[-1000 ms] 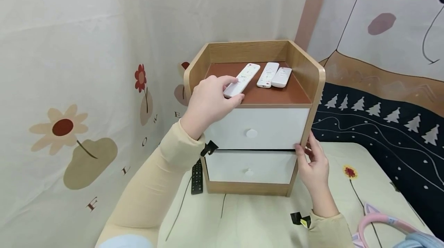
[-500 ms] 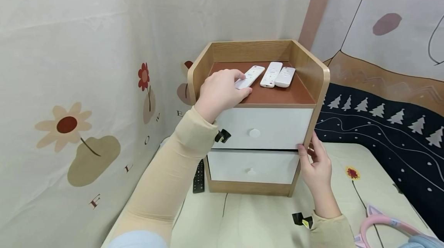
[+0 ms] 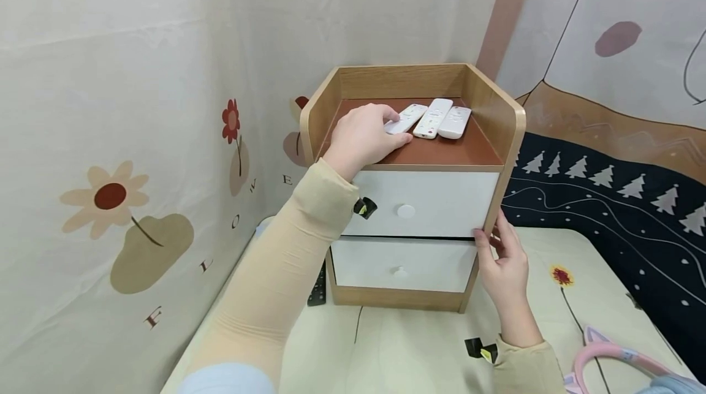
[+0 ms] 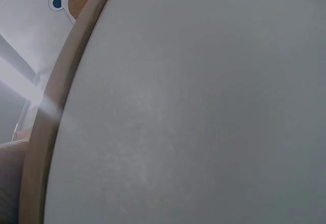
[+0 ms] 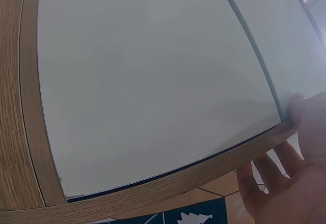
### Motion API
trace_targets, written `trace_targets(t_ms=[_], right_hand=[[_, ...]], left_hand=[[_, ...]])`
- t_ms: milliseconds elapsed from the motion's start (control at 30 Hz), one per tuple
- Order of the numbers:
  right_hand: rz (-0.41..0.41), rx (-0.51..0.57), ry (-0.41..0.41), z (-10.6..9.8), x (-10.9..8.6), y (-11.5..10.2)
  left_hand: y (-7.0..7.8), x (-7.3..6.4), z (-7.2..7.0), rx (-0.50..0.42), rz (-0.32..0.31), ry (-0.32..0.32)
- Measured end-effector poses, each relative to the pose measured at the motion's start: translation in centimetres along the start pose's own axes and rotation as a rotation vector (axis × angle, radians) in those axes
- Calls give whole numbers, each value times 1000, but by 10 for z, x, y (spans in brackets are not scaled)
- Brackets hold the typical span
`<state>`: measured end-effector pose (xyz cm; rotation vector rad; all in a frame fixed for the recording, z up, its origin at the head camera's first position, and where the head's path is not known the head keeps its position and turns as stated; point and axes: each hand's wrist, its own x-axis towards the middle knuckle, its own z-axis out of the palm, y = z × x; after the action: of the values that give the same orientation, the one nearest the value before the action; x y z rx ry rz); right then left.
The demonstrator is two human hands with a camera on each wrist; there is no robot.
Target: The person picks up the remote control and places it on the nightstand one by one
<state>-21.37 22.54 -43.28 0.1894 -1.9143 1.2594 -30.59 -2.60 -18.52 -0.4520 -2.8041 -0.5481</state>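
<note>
On the brown top shelf of a small wooden cabinet (image 3: pixel 425 299) lie white remote controls. My left hand (image 3: pixel 366 136) pinches the leftmost remote control (image 3: pixel 409 117) between thumb and fingers, hiding its near end. Its far end is beside a second long remote control (image 3: pixel 432 118), and a shorter white remote (image 3: pixel 455 122) lies right of that. My right hand (image 3: pixel 504 265) holds the cabinet's right side, thumb at the front edge and fingers round the outside. In the right wrist view, the right hand (image 5: pixel 300 178) shows at that wooden edge. A white drawer front (image 4: pixel 178 107) fills most of the left wrist view.
Below the shelf are two white drawers with round knobs, the upper drawer (image 3: pixel 436 198) and the lower drawer (image 3: pixel 430 265). A black remote (image 3: pixel 317 288) is partly hidden at the cabinet's left. A pink cat-ear headband (image 3: pixel 601 351) lies at the lower right. Printed cloth surrounds the cabinet.
My left hand has moved right and slightly back along the shelf with its remote control, bringing it close to the other two. The right hand has stayed on the cabinet's side.
</note>
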Motion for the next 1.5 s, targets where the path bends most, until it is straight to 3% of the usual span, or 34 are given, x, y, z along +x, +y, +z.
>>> trace_targets(t_ms=[433, 1033, 1233, 1500], right_hand=[[8, -4, -8, 0, -1, 2], [2, 2, 2, 0, 1, 3], [4, 0, -3, 0, 1, 3], [9, 15, -7, 0, 1, 3]], left_hand=[[0, 3, 0, 18, -22, -70], [-1, 4, 0, -9, -1, -59], [-1, 1, 2, 7, 9, -35], [1, -11, 5, 33, 14, 44]])
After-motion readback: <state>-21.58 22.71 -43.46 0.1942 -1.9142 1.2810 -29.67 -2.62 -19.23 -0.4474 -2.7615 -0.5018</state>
